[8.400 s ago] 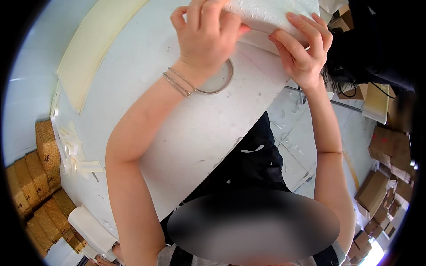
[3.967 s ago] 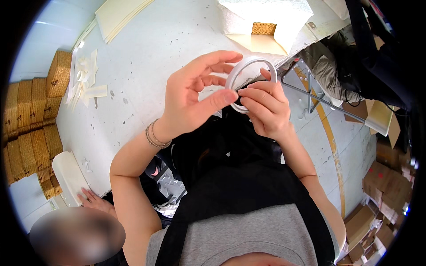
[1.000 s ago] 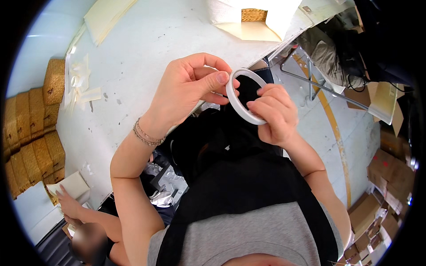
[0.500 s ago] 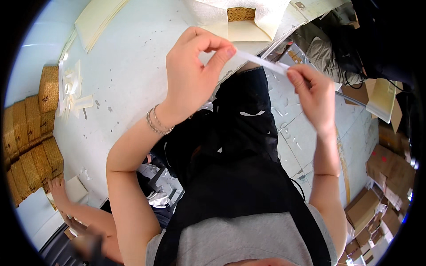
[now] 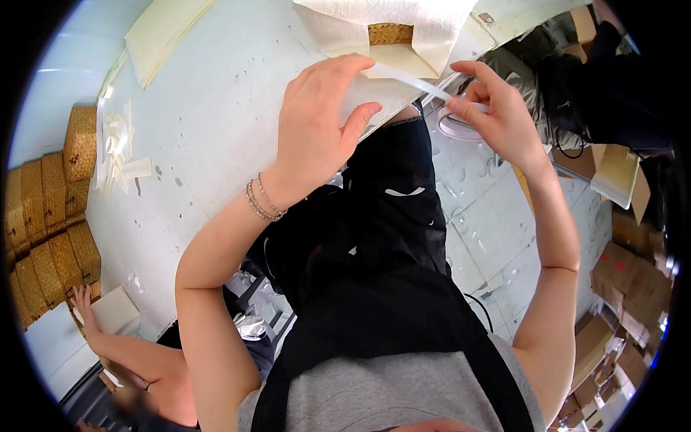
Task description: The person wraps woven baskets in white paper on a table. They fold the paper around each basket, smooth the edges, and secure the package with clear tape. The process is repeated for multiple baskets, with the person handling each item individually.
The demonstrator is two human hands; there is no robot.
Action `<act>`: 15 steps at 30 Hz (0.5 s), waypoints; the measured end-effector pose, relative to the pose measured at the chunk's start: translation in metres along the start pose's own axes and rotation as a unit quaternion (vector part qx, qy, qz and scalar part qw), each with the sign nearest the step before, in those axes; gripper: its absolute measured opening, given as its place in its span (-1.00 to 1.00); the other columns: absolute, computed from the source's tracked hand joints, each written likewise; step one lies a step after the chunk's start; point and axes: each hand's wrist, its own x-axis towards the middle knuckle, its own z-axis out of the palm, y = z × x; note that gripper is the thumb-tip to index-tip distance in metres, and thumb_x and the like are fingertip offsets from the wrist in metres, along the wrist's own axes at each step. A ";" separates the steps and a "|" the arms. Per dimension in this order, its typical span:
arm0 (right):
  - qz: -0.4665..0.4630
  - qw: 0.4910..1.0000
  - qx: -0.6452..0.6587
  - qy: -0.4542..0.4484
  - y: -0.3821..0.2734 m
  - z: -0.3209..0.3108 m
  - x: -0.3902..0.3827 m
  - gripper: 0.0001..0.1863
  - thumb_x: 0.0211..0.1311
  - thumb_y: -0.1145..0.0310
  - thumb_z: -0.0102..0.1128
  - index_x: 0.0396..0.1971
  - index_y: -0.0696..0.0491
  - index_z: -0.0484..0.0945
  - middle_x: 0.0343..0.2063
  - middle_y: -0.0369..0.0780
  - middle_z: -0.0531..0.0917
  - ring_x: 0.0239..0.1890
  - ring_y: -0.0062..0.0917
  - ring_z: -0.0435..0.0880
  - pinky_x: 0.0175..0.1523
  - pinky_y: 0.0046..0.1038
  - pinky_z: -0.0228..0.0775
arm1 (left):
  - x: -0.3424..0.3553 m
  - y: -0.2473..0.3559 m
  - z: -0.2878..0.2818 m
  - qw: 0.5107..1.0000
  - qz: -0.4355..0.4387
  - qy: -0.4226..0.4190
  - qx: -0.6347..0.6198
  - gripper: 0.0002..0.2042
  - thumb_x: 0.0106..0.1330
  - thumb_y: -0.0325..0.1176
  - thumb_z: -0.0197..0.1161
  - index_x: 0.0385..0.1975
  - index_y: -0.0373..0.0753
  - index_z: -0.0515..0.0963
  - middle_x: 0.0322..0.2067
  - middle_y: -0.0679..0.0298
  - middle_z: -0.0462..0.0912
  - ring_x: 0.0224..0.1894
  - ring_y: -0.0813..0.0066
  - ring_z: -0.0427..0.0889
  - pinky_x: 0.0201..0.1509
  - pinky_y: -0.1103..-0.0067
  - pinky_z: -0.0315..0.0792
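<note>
A thin white strip of tape [image 5: 407, 78] stretches between my hands above the table edge. My left hand [image 5: 313, 119] is open, thumb well apart from the fingers, and the strip's end lies at its index fingertip. My right hand [image 5: 504, 119] holds a roll of white tape [image 5: 453, 130], with the thumb by the strip and the index finger raised. Just beyond my hands, a woven straw box, partly wrapped in white paper [image 5: 327, 25], sits at the table's edge; its woven side [image 5: 391, 34] shows through a gap in the wrapping.
On the white table [image 5: 216, 137] are stacked cream sheets [image 5: 162, 39] and a heap of white strips [image 5: 122, 147]. Woven boxes [image 5: 50, 194] line the left side, where another person's hand [image 5: 85, 309] touches them. Cardboard boxes [image 5: 626, 281] fill the right.
My left thumb has parted from the fingers, opening the hand. My right hand has shifted slightly and its index finger has lifted; the tape roll now shows below it.
</note>
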 end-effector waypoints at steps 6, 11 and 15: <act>-0.150 0.971 -0.149 0.110 0.039 0.012 -0.008 -0.53 0.16 0.30 0.39 0.06 0.12 0.56 -0.10 -0.16 0.51 -0.42 -0.41 0.55 -0.32 -0.42 0.49 | -0.009 -0.018 0.014 0.985 0.122 -0.077 0.089 -0.47 0.16 -0.39 0.36 0.16 -0.16 0.37 -0.10 0.00 0.57 -0.05 0.02 0.59 0.13 0.19 0.45; -0.186 0.958 -0.197 0.092 0.058 0.029 -0.005 -0.50 0.11 0.37 0.38 0.10 0.05 0.56 0.00 -0.25 0.47 -0.44 -0.46 0.53 -0.37 -0.41 0.47 | -0.001 -0.024 0.008 0.970 0.176 -0.121 0.118 -0.52 0.19 -0.41 0.37 0.10 -0.26 0.39 -0.05 0.07 0.60 -0.01 0.02 0.64 0.14 0.27 0.51; -0.188 0.964 -0.173 0.076 0.052 0.032 0.002 -0.53 0.12 0.47 0.31 0.09 0.04 0.57 0.04 -0.29 0.53 -0.44 -0.45 0.57 -0.36 -0.41 0.50 | 0.002 -0.033 0.009 0.960 0.222 -0.129 0.112 -0.53 0.19 -0.43 0.36 0.07 -0.35 0.37 -0.09 0.06 0.61 -0.06 0.06 0.66 0.11 0.31 0.55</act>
